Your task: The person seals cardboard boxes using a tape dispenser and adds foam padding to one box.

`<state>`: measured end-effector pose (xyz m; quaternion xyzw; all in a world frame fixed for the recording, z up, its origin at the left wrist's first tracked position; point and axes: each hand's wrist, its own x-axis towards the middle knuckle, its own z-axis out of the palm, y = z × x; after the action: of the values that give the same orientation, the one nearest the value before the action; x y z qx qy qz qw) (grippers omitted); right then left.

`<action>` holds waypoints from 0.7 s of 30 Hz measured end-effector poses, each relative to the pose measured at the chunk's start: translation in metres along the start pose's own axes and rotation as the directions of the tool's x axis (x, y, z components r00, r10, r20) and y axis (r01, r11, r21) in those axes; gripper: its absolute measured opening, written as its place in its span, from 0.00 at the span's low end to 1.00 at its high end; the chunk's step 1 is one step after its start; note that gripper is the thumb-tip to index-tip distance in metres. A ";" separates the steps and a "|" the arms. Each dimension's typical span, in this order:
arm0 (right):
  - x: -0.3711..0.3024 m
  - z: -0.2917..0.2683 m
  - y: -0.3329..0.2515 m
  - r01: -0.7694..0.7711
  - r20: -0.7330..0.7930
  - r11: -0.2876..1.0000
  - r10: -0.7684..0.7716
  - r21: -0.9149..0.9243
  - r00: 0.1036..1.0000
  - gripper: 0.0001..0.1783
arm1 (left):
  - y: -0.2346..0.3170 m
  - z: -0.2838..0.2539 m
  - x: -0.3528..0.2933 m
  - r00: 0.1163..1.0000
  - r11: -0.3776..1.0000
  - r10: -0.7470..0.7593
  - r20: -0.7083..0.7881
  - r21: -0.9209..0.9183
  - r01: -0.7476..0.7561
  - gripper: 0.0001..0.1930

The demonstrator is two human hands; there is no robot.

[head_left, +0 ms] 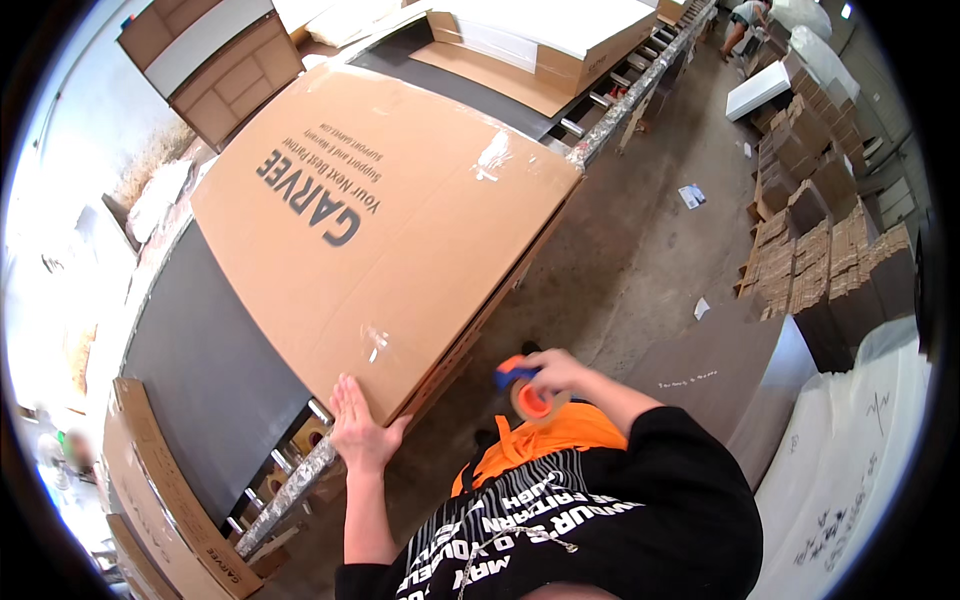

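A large flat cardboard box point(400, 210) lies across the conveyor, with dark print on its top and strips of clear tape near its right and near corners. My left hand point(362, 425) rests on the near corner of the box, palm against it and fingers stretched out. In front of my orange apron, my right hand point(553, 374) grips a blue and orange tape dispenser point(512, 376), its tape roll hanging below the fingers. The dispenser is apart from the box.
The conveyor's dark belt point(205, 370) runs left of the box, with metal rollers along its edge. An open carton point(560, 70) sits farther up the line. Stacked flat cardboard point(815, 260) and wrapped white bundles point(850, 470) stand at right. Another person point(745, 25) is far off.
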<state>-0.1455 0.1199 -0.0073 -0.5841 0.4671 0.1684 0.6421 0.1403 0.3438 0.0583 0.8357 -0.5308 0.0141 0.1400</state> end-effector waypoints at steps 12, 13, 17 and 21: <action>0.035 -0.398 -0.102 0.678 -0.240 0.661 -0.636 0.322 0.734 0.49 | 0.258 0.062 0.237 0.896 0.885 0.438 0.077 -0.212 -0.415 0.53; 0.048 -0.416 -0.128 0.636 -0.143 0.700 -0.628 0.325 0.765 0.47 | 0.267 0.080 0.254 0.899 0.891 0.428 0.092 -0.208 -0.403 0.53; 0.087 -0.438 -0.186 0.427 0.210 0.825 -0.522 0.371 0.827 0.38 | 0.279 0.119 0.289 0.918 0.918 0.388 0.086 0.049 -0.393 0.49; 0.081 -0.416 -0.121 0.356 0.450 0.923 -0.382 0.145 0.807 0.37 | 0.277 0.115 0.287 0.911 0.918 0.391 0.130 0.015 -0.396 0.48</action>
<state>-0.1795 -0.3157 0.0491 -0.5876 0.1794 0.1642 0.7718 0.0047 -0.0486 0.0581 0.7136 -0.6955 0.0005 0.0838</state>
